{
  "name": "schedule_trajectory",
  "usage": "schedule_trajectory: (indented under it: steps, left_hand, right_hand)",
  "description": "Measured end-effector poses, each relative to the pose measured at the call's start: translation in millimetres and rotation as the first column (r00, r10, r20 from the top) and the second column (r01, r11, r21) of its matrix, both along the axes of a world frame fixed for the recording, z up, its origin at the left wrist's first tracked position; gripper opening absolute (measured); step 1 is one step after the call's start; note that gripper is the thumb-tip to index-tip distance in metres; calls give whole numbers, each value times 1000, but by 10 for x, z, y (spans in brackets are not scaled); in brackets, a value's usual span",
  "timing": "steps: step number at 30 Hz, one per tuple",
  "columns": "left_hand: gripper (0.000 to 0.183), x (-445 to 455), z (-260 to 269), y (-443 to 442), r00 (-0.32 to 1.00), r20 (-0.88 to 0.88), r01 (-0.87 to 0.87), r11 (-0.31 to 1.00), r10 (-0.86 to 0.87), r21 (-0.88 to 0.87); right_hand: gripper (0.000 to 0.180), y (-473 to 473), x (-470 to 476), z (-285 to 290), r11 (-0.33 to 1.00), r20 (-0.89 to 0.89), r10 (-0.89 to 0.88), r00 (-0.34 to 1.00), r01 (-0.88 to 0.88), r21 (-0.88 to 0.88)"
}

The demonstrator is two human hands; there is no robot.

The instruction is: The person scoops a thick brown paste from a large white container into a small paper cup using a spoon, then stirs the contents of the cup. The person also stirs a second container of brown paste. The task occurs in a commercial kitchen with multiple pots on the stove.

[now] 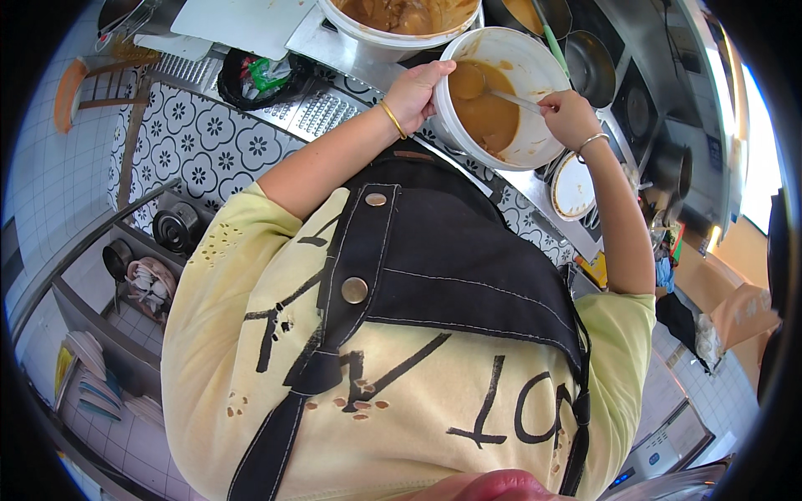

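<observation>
My left hand [418, 94] grips the rim of a white plastic bucket [545, 59] at its left side, thumb over the edge. The bucket is tilted, so its inside faces me. Brown sauce [495, 122] pools in it, with smears on the inner wall. My right hand [569, 119] holds the handle of a metal ladle [514, 100]. The ladle's bowl is down in the sauce, near the bucket's left wall. Beyond, at the top, stands another white tub [401, 42] with a brown, lumpy mixture in it.
Behind the bucket are a pan of brown liquid [523, 14] with a green-handled utensil [554, 50] and a dark wok [589, 69]. A stained white lid [573, 188] lies below my right wrist. Left are a black-lined bin [250, 84] and a white board [241, 28].
</observation>
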State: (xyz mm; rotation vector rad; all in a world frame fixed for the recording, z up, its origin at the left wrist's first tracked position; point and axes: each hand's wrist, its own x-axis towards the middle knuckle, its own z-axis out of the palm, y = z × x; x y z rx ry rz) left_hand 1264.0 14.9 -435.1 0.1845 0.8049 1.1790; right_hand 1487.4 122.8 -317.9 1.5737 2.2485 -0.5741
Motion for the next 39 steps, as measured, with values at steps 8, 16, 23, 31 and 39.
schedule_trajectory:
  steps: [8,16,23,31,39]
  left_hand:
    - [32,-12,35,19,1000,16,-22,999,22,-27]
    - [34,-31,46,28,997,76,-23,1000,25,-17]
    - [34,-46,56,21,996,66,-51,998,53,-42]
    - [35,-24,68,17,997,69,-20,999,23,-32]
    - [33,-37,83,-15,996,87,-15,999,18,-33]
  right_hand:
    - [24,27,189,279,985,-220,-128,967,98,-140]
    - [23,121,489,537,959,-300,-253,920,198,-204]
    - [19,254,453,873,946,-340,-279,898,196,-257]
    - [24,382,-135,1248,993,-356,-92,930,62,-96]
    - [33,136,-1215,323,704,114,509,853,-489,515]
